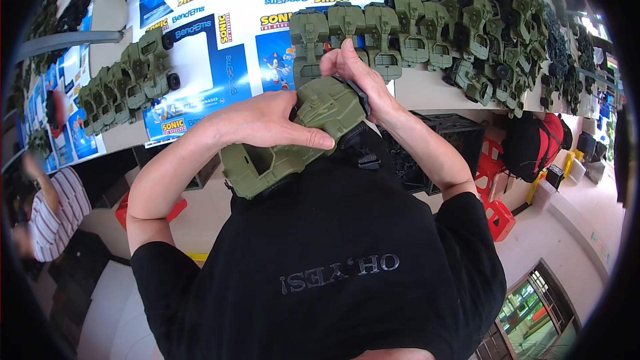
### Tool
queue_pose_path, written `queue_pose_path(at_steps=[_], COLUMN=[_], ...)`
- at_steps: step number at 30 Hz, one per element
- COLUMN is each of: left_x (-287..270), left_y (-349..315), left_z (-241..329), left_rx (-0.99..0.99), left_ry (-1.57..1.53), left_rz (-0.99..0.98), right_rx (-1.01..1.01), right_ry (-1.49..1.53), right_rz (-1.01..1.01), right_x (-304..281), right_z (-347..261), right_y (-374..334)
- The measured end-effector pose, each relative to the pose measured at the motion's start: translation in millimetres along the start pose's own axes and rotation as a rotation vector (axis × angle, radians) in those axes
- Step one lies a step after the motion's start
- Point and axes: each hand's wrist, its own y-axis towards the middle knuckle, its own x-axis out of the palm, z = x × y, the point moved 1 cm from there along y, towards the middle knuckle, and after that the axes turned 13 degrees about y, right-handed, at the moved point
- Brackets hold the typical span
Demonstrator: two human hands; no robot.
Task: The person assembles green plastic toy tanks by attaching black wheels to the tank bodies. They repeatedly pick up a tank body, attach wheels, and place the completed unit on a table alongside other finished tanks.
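An olive-green toy truck (327,108) with black wheels is held tilted against the front of my black shirt, at the near edge of the table. My left hand (263,120) grips it from the left, its thumb lying across the green body. On the far right side of the truck, my right hand (363,83) is closed around its edge by a dark part; some of these fingers are hidden behind the truck. Just beyond stands a row of similar green toy trucks (345,23), close to my right fingertips.
Printed blue-and-white sheets (233,60) cover the table. Another row of green trucks (123,87) stands at left, and a big pile of them (510,33) at right. Black crates (450,135), a red-and-black bag (533,147) and red stools (499,219) are below. A person in stripes (63,210) is far left.
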Motion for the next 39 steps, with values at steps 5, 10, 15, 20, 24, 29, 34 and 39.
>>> queue_pose_path(at_steps=[5,10,15,20,24,29,34,39], left_x=[-8.5,3.7,20.8,30.6,34.1,32.2,23.5,-6.5], left_y=[-15.2,-29.0,-33.6,-34.8,-35.7,-35.6,-28.7,2.0], left_z=[18.1,26.2,21.9,18.6,14.3,6.3,-12.9,-52.0], left_rx=[0.069,0.265,0.421,0.399,0.374,0.411,0.306,0.189], left_ry=[0.182,0.531,0.784,0.801,0.788,0.752,0.589,-0.055], left_rz=[-0.004,0.178,0.352,0.376,0.383,0.429,0.334,0.069], right_rx=[0.206,-0.261,-0.802,-0.834,-0.813,-0.812,-0.529,0.020], right_ry=[0.059,-0.174,-0.393,-0.384,-0.379,-0.488,-0.460,-0.154], right_rz=[-0.287,-0.308,-0.367,-0.380,-0.409,-0.375,-0.348,-0.162], right_x=[20.1,27.9,27.5,27.4,28.7,39.0,43.5,40.0], right_z=[-19.0,-6.1,2.4,11.6,13.3,5.0,-1.3,-18.0], right_y=[-19.8,-50.8,-59.6,-58.8,-52.4,-55.7,-44.9,4.0])
